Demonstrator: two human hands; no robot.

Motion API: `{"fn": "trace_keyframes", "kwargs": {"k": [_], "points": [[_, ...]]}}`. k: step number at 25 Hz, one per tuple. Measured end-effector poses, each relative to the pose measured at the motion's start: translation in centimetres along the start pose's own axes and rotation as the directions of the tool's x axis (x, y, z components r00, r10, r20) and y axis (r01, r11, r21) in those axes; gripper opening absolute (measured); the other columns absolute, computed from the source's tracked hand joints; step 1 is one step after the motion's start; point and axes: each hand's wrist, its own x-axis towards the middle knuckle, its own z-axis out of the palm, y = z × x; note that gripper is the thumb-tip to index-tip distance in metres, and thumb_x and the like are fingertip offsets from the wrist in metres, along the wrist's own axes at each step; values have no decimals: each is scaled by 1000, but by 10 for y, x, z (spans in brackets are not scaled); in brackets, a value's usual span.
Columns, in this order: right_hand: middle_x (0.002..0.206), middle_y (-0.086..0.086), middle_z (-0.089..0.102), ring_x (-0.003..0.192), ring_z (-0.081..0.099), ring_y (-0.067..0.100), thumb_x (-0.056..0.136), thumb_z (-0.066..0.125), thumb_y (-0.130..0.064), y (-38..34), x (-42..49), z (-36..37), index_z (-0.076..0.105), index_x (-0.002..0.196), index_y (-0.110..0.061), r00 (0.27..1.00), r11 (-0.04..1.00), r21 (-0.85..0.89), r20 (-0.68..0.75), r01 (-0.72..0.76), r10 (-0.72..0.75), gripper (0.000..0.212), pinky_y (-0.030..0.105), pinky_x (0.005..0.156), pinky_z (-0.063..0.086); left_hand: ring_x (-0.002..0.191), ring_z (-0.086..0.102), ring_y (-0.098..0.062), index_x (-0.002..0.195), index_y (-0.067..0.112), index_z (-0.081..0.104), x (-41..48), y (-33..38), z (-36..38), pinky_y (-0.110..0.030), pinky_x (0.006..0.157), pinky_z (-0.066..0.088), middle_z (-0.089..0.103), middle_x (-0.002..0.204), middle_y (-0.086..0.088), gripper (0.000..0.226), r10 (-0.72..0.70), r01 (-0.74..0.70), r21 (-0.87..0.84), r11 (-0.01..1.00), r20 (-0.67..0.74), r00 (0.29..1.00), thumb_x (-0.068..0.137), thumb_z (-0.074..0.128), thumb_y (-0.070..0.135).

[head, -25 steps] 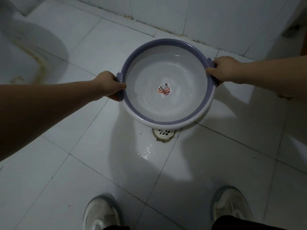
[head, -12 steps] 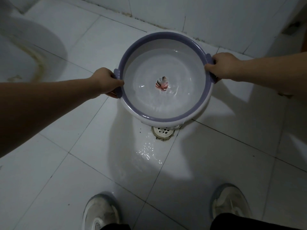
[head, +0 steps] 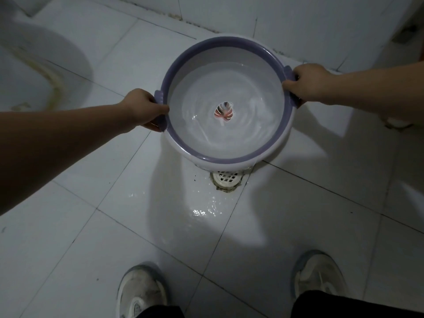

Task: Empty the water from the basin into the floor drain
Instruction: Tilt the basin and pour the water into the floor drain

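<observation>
So the biggest thing here is the white tiled floor (head: pixel 75 237), with a wet, shiny patch seen just on the near side of the drain. A curved white fixture (head: pixel 34 72), stained along its base, is seen well off to the left of the left-hand fingers. Next down in size, the basin (head: pixel 226 143), white with a purple rim, is held between the two sets of fingers, tipped a bit toward the person, and rippling water (head: pixel 229 88) is seen inside over a small leaf print (head: pixel 223 114) at the bottom. The left hand (head: pixel 143 109) is clamped on the left purple handle, fingers curled under it and thumb on top; the right hand (head: pixel 308 82) is closed the same way on the right handle. Two worn white shoes (head: pixel 142 292) are seen far below the fingers. The floor drain (head: pixel 227 179) is partly covered by the basin's near edge, below and between both hands.
</observation>
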Motion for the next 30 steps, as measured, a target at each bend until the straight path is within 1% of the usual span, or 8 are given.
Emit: {"fn": "trace_keyframes", "kwargs": {"k": [3, 6, 11, 14, 19, 22, 28, 30], "points": [[92, 24, 69, 79, 69, 36, 95, 49, -30, -1, 1, -2, 60, 99, -2, 1000, 1000, 23, -2, -2, 2, 31, 43, 82, 56, 55, 73, -16, 82, 14, 62, 1, 0, -2, -19, 41, 53, 72, 79, -8, 12, 9, -9, -11, 1000, -3, 1000, 88, 69, 19], [90, 23, 69, 75, 68, 34, 95, 50, -31, -2, 1, -5, 61, 97, -2, 1000, 1000, 12, -14, 2, -2, 31, 37, 77, 55, 55, 72, -15, 82, 13, 62, 2, 1, -4, -18, 40, 51, 72, 77, -8, 11, 24, -24, -11, 1000, -16, 1000, 88, 69, 19], [84, 19, 67, 70, 66, 32, 94, 50, -31, -3, 1, -9, 61, 92, -4, 999, 999, -22, -47, 25, -26, 29, 33, 71, 51, 55, 72, -16, 81, 14, 63, 1, 3, -6, -18, 40, 52, 72, 73, -6, 9, 47, -48, -27, 998, -35, 998, 87, 69, 18], [84, 21, 67, 77, 67, 35, 93, 49, -31, -5, 1, -10, 63, 92, 0, 998, 998, -48, -57, 38, -41, 34, 38, 77, 54, 56, 73, -18, 81, 11, 63, 0, 4, -7, -20, 41, 53, 73, 69, -7, 8, 48, -50, -59, 997, -40, 998, 86, 69, 16], [91, 26, 68, 84, 67, 39, 94, 48, -30, -6, -2, -9, 64, 97, 4, 997, 998, -54, -62, 43, -46, 38, 43, 83, 55, 54, 72, -18, 80, 12, 63, -1, 5, -7, -19, 40, 51, 72, 73, -9, 9, 51, -54, -60, 997, -49, 997, 86, 69, 15], [87, 24, 67, 83, 67, 37, 94, 48, -30, -6, -3, -9, 64, 94, 4, 997, 998, -53, -58, 43, -46, 38, 41, 83, 54, 55, 73, -18, 81, 13, 63, 0, 4, -7, -19, 40, 52, 73, 75, -8, 9, 47, -48, -37, 998, -41, 998, 87, 68, 17], [77, 19, 63, 67, 60, 29, 94, 47, -30, -4, -3, -9, 62, 88, -1, 998, 996, -76, -45, 49, -53, 33, 28, 61, 46, 56, 73, -20, 84, 9, 64, -2, 3, -7, -20, 41, 52, 73, 74, -11, 6, 41, -43, -56, 998, -34, 999, 86, 67, 13], [71, 16, 62, 60, 57, 26, 93, 47, -30, -4, -3, -10, 62, 86, -2, 997, 994, -93, -53, 56, -62, 32, 24, 51, 39, 56, 73, -21, 82, 9, 63, -3, 4, -7, -20, 41, 53, 73, 74, -12, 6, 44, -46, -66, 997, -41, 998, 86, 66, 11]]}}
